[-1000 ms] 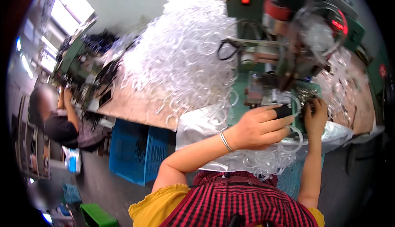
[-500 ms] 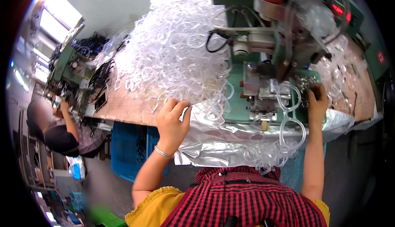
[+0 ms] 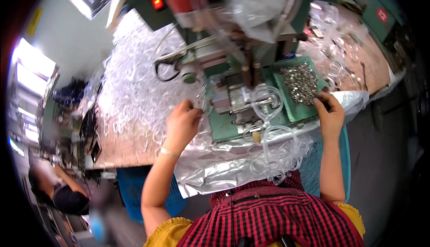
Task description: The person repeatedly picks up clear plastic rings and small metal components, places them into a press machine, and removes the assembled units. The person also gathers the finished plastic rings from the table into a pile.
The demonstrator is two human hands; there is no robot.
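Observation:
My left hand (image 3: 182,125) is raised at the near edge of a heap of clear plastic eyeglass frames (image 3: 139,72), its fingers curled together; anything in them is hidden. At the right front corner of a green tray (image 3: 292,112), my right hand (image 3: 330,112) has its thumb and fingers drawn together in a pinch. Small shiny metal pieces (image 3: 299,83) fill part of that tray; whether one is in the pinch is too small to see. Between my hands, a clear eyeglass frame (image 3: 265,135) rests on the metal fixture (image 3: 239,97) of a green press, one rim hanging over the front.
Several clear frames (image 3: 277,162) lie on the silver foil (image 3: 201,175) along the table's front. Blue crates (image 3: 132,197) stand below. More plastic pieces (image 3: 333,54) lie at right. Far left, another person (image 3: 67,193) sits near a machine.
The view has swung to the right. My right hand has drawn back from over the metal pieces to the tray's near right corner. My left hand stays beside the heap, fingers more curled.

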